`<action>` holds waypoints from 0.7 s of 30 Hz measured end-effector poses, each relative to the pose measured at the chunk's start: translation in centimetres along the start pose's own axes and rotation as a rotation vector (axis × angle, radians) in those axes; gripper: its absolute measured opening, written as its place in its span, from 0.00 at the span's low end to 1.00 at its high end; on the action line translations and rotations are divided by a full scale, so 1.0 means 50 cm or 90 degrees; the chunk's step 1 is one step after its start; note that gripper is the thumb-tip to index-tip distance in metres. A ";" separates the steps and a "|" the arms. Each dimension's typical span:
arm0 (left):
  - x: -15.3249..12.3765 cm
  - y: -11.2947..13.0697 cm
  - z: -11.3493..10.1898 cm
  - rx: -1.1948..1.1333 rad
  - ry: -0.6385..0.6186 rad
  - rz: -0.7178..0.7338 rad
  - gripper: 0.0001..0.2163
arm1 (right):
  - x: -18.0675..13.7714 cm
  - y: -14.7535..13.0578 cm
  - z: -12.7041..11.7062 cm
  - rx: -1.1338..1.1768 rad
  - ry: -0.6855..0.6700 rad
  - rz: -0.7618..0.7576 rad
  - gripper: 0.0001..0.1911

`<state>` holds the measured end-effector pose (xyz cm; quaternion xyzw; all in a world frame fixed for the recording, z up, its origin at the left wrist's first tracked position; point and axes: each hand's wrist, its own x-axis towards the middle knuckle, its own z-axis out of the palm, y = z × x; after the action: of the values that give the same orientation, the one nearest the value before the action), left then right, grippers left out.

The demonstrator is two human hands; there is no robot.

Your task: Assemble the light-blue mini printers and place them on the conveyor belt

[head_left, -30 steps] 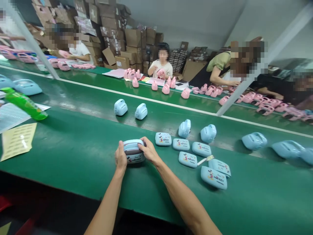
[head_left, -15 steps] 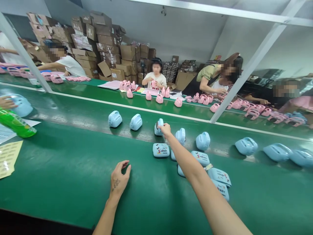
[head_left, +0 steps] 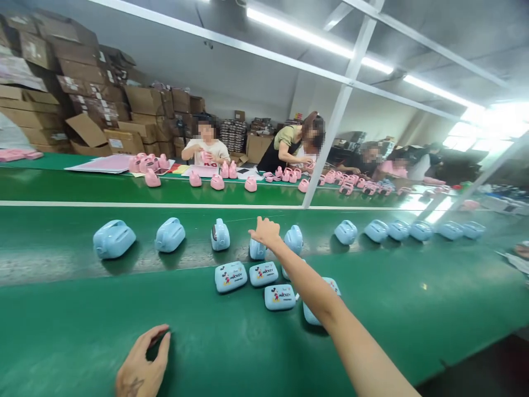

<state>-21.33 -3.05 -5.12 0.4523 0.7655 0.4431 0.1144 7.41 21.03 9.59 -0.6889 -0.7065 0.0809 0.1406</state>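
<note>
My right hand (head_left: 266,231) reaches over a light-blue rounded plastic case (head_left: 257,251) with a handle, thumb apart from the fingers; whether it touches the case I cannot tell. Just left stands a similar case (head_left: 220,236) with a dark panel on its side; another case (head_left: 293,239) stands to the right. Nearer me lie blue panels printed with a cartoon mouse, among them one panel (head_left: 231,277), a second (head_left: 263,274) and a third (head_left: 280,298); my forearm partly hides others. My left hand (head_left: 144,361) rests low at the left, fingers curved apart, holding nothing.
More blue cases (head_left: 114,240) line the green worktop (head_left: 198,342) on both sides. Beyond a white divider strip (head_left: 165,205), several people handle pink cases (head_left: 217,182). A white post (head_left: 334,132) rises at the divider. Cartons (head_left: 82,71) are stacked behind.
The view has swung right. My right hand has left the case with the dark panel and is now over its right-hand neighbour. My left hand sits lower in view, still empty.
</note>
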 end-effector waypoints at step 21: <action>-0.068 0.208 -0.030 -0.330 -0.166 0.164 0.37 | -0.214 -0.105 -0.017 0.509 -0.333 -0.429 0.20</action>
<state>-14.13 -4.58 3.13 0.5540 0.5424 0.5728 0.2661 2.82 10.12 11.09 -0.2766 -0.8127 0.4592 0.2285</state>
